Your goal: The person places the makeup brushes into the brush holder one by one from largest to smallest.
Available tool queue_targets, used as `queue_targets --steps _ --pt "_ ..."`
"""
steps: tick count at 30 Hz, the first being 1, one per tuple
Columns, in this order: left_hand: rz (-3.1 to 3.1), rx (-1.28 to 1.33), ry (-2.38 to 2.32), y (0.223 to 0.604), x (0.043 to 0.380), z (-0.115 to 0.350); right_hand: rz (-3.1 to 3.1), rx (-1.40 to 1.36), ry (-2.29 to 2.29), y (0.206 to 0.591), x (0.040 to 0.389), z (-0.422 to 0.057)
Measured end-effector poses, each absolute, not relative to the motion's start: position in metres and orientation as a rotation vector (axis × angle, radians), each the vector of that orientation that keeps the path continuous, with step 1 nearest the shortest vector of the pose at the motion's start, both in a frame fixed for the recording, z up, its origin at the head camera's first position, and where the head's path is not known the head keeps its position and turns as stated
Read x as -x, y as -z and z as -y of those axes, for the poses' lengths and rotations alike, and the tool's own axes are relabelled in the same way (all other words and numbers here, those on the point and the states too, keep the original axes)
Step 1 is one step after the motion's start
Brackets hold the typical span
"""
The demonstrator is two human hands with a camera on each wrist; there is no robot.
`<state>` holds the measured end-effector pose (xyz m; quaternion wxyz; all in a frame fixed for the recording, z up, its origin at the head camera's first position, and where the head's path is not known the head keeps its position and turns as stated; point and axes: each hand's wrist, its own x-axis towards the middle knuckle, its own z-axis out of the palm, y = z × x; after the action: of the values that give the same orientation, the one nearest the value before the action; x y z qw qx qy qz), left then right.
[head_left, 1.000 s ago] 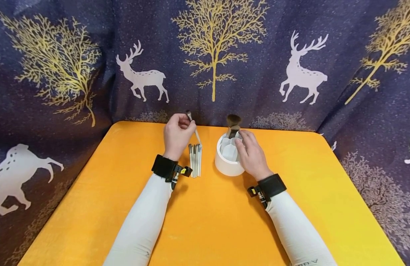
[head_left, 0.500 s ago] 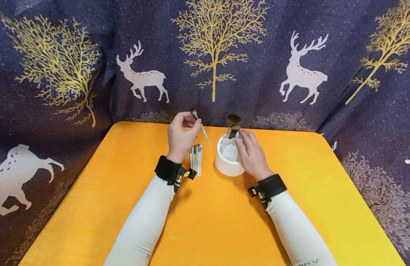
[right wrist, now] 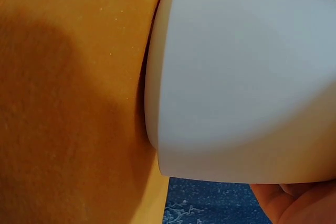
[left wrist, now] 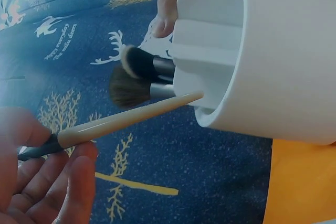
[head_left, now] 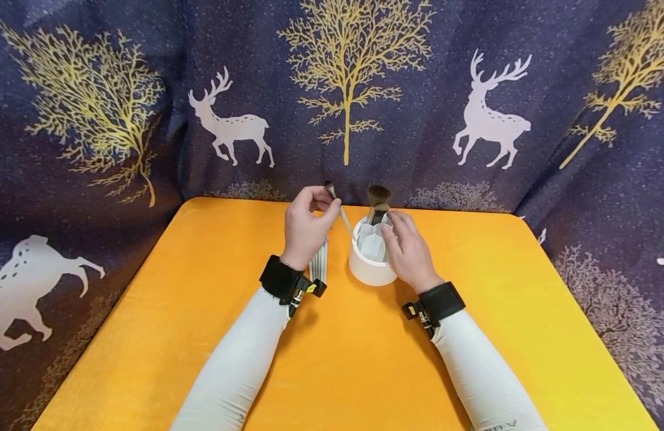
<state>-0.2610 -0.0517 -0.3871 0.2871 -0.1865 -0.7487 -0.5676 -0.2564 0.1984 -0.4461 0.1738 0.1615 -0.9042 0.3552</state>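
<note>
My left hand point(head_left: 307, 232) pinches a makeup brush point(left wrist: 131, 119) between thumb and fingers near its dark ferrule. Its pale handle slants down, and the tip overlaps the near-left rim of a white round brush holder point(head_left: 372, 273) in the head view. In the left wrist view the handle tip lies in front of the holder's inner dividers. My right hand point(head_left: 413, 251) grips the holder from the right, thumb at the rim; fingers point(right wrist: 278, 200) show past its side. Two fluffy makeup brushes point(head_left: 378, 196) stand in the back of the holder.
Several slim brushes point(head_left: 319, 267) lie side by side on the orange table point(head_left: 332, 347), partly hidden under my left hand and wrist. A dark curtain point(head_left: 332, 120) with deer and trees hangs right behind the table's far edge.
My left hand has moved right with the brush, from above the row of brushes to the holder's left rim. The right hand and holder have stayed in place.
</note>
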Motion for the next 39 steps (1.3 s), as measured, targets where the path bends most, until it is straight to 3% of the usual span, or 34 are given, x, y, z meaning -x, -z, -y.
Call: queue_targets --steps 30,39 --pt "2.180 0.637 1.361 0.395 0.260 0.041 2.550 -0.462 -1.003 0.447 0.255 -0.198" --pt "2.269 0.536 1.365 0.393 0.263 0.051 2.558 -0.464 -1.001 0.447 0.256 -0.198"
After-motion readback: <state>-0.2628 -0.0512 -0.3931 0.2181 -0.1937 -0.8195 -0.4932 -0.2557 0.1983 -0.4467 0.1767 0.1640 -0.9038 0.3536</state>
